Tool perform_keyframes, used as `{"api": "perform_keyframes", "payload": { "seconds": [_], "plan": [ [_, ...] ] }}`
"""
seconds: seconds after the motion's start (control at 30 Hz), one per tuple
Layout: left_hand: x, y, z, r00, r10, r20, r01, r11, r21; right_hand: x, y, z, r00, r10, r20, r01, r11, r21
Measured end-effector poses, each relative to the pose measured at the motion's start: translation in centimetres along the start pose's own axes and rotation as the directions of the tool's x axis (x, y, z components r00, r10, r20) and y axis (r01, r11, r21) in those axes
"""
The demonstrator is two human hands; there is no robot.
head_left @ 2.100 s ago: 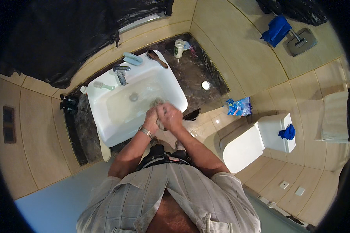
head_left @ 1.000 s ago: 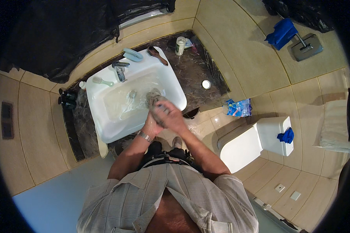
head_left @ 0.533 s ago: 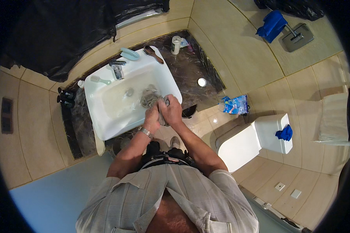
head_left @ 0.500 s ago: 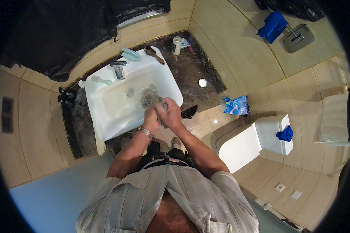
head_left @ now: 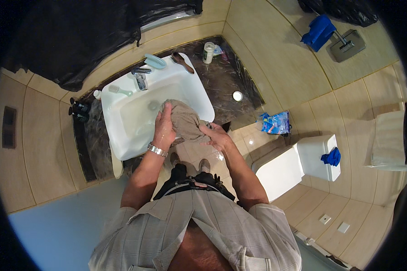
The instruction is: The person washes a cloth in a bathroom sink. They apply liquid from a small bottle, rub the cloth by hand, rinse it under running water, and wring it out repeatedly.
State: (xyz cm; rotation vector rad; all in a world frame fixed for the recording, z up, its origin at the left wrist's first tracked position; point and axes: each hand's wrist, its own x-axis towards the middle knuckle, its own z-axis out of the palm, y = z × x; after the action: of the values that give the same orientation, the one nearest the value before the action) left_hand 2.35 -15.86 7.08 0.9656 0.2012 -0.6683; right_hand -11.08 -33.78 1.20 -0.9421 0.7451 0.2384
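Note:
A wet grey-brown cloth (head_left: pixel 185 121) is partly spread out over the near right part of the white sink (head_left: pixel 199 81). My left hand (head_left: pixel 164 127) holds its left side, with a metal watch on that wrist. At the cloth's right side, my right hand (head_left: pixel 216 135) grips the edge between thumb and fingers. Cloudy water lies in the basin, left of the cloth. Behind it stands a chrome faucet (head_left: pixel 141 81).
On the sink's rim lie a pale brush (head_left: pixel 120 91), a light-blue scrubbing brush (head_left: pixel 154 62) and a brown wooden brush (head_left: pixel 183 63). A jar (head_left: pixel 208 53) and a white lid (head_left: pixel 237 96) sit on the dark counter. The toilet (head_left: pixel 280 174) is to the right.
The cloth, bunched and squeezed between both hands over the basin before, is now opened out. My hands have moved apart, the left to the left and the right to the right.

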Motion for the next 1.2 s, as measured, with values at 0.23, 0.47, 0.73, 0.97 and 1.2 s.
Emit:
{"api": "perform_keyframes", "payload": {
  "seconds": [0.23,0.47,0.73,0.97,1.2],
  "plan": [
    [2.5,-1.3,-3.5,0.992,-0.114,0.047,0.123,0.955,-0.271,-0.5,2.0,-0.7,0.968,-0.16,0.195,0.059,0.897,0.439],
    [0.9,-3.0,-4.8,0.948,-0.298,0.109,0.317,0.914,-0.252,-0.5,0.5,4.4,0.949,-0.309,-0.06,0.309,0.875,0.374],
    [1.7,-7.0,-10.0,0.922,-0.012,0.386,0.1,0.973,-0.208,-4.6,0.3,15.5,0.507,-0.789,0.348,0.683,0.121,-0.72],
    [1.9,-5.2,-3.5,0.95,-0.27,-0.158,0.267,0.963,-0.042,3.0,-2.2,10.8,0.584,-0.811,0.027,0.308,0.191,-0.932],
    [7.7,-8.8,-12.8,0.827,-0.092,0.554,0.358,0.847,-0.394,-0.4,0.5,16.2,0.507,-0.827,0.242,0.58,0.119,-0.806]
  ]
}}
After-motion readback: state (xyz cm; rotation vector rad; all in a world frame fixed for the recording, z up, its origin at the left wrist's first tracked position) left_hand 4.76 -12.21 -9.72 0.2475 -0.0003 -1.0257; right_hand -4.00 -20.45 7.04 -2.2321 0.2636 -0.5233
